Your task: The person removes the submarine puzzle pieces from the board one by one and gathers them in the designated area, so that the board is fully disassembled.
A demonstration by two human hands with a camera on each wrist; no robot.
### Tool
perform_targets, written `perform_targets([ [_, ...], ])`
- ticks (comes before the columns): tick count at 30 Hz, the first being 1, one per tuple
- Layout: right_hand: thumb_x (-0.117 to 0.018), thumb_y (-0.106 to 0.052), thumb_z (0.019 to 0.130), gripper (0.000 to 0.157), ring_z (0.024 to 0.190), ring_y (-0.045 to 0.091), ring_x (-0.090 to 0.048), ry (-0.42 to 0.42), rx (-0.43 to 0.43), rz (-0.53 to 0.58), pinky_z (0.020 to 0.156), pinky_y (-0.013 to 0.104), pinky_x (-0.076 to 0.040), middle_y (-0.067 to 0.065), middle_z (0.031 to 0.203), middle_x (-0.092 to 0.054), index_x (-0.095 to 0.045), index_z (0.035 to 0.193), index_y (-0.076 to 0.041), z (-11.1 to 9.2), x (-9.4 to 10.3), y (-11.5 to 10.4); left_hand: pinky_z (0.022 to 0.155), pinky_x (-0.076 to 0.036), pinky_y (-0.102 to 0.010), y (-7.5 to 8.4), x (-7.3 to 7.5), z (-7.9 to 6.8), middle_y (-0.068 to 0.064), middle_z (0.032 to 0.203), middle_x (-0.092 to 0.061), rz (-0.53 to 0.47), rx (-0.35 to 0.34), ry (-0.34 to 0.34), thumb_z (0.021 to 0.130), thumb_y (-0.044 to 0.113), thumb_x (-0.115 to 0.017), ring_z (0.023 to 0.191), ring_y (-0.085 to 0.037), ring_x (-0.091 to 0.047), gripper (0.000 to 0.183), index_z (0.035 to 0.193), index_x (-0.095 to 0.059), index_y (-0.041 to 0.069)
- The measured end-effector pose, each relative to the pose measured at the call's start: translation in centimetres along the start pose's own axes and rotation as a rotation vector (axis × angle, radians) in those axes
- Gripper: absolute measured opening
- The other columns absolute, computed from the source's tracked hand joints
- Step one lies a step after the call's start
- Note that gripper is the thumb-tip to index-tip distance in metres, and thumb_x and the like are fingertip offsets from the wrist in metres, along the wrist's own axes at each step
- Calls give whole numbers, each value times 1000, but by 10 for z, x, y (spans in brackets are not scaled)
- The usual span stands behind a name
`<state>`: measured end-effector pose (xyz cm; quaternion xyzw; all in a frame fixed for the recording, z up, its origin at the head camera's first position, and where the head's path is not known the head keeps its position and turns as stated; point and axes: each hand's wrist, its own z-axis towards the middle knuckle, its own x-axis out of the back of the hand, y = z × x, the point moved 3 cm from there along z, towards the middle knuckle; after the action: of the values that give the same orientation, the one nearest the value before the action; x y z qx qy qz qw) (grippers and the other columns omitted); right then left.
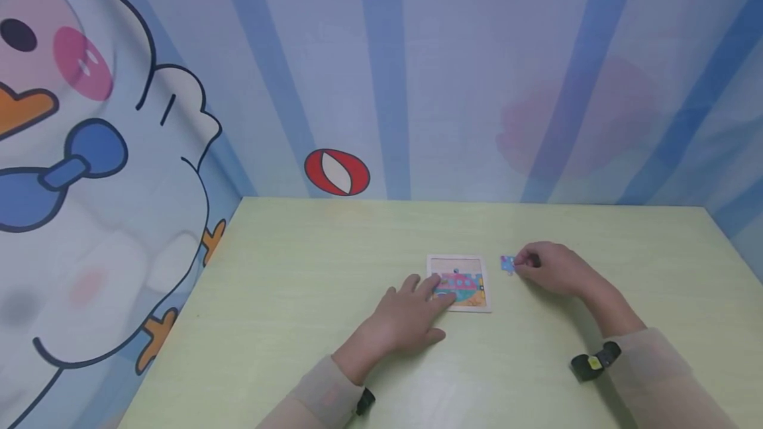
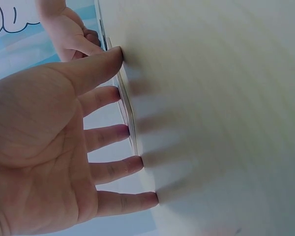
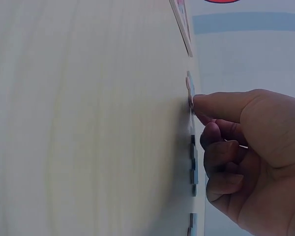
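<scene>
A small white-framed jigsaw puzzle (image 1: 488,295) lies flat on the table, its lower part filled with a pink and teal picture and a plain strip along the top. My left hand (image 1: 410,318) has its fingers spread, with fingertips at the puzzle's left side; in the left wrist view the fingers are straight. To the right of the frame, my right hand (image 1: 557,270) pinches a blue jigsaw piece (image 1: 507,263) between thumb and fingers. The right wrist view shows this piece (image 3: 190,88) on edge, close over the table, its far part hidden by the thumb.
Beneath the right hand, more thin pieces (image 3: 194,164) lie on the table in the right wrist view. The pale table (image 1: 298,283) ends at a blue striped backdrop (image 1: 465,85), with a large cartoon bird (image 1: 107,250) on the left side.
</scene>
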<state>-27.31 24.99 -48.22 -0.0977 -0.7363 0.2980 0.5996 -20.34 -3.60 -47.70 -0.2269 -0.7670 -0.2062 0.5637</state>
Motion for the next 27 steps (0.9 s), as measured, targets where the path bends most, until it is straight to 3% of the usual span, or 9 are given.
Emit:
perform_targets([
  [6,-68,-21,100,18,81,19,-55,63,-32,51,72,37,-46,2,89,-63,-73,107,-5,-4,5,3,109,-41,-60,0,1,1,-3,171,-23,-12,-2,0,102,52,-61,152,-34,-28,67,162,-37,35],
  [12,-67,-18,101,17,81,19,-55,98,-5,116,73,37,-46,1,89,-62,-71,109,-4,-11,3,3,111,-39,-62,-1,0,1,-3,171,-24,-26,-5,10,101,52,-62,152,-34,-27,68,162,-38,34],
  [16,-68,-20,101,16,81,17,-55,86,21,121,74,36,-45,-1,89,-62,-72,109,-6,-14,-3,-2,113,-34,-65,0,2,1,-3,169,-26,-43,-16,42,100,51,-64,154,-34,-24,67,160,-41,34],
  [21,-70,-20,99,17,76,17,-53,42,49,158,69,34,-46,0,88,-60,-71,111,-8,-14,-11,-13,111,-37,-64,7,6,4,-2,167,-30,-57,-58,80,99,50,-66,152,-31,-27,64,158,-45,35],
  [27,-72,-22,97,22,79,17,-55,-26,91,171,73,35,-47,-1,88,-61,-69,116,-10,-8,-24,-30,109,-40,-62,15,5,11,0,168,-27,-25,-68,62,100,52,-64,151,-28,-29,65,159,-42,39],
])
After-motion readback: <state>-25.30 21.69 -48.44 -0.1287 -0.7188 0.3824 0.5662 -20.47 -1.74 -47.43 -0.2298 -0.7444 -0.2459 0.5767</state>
